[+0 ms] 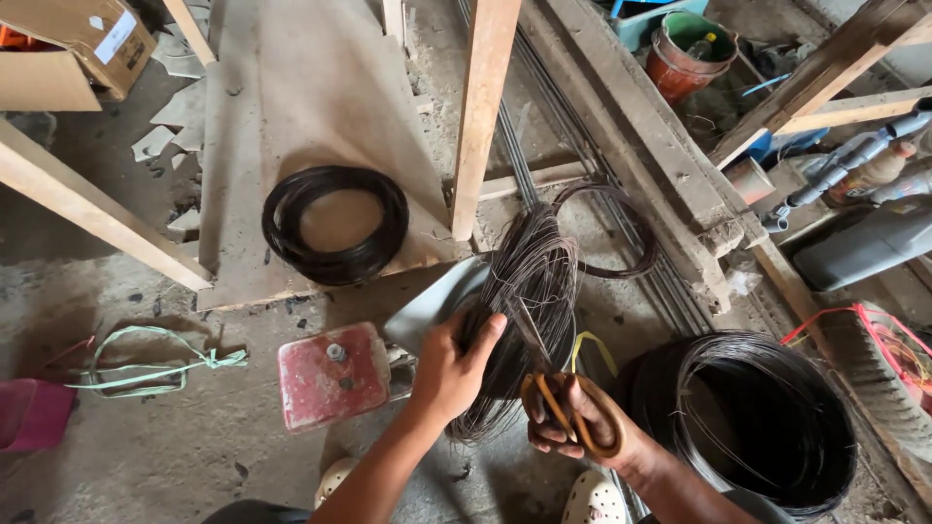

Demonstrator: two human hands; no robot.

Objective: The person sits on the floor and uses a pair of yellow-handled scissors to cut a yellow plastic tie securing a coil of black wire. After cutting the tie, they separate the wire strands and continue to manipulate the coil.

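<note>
My left hand (454, 367) grips a loose bundle of thin dark wire (529, 281) that fans upward from my fist. My right hand (573, 432) is closed through the orange handles of a pair of scissors (571, 412), whose blades point up into the wire strands. A large coil of the same dark wire (752, 427) lies on the ground just right of my right hand. A smaller black wire coil (335, 223) rests on a wooden board (291, 107) further away.
A red metal block with a bolt (333, 376) sits left of my left hand. Green cord (155, 364) lies at the left. Wooden beams (481, 107) stand ahead. Steel rods (582, 155), a red bucket (684, 58), a cardboard box (78, 44) and pipes (854, 160) surround the spot.
</note>
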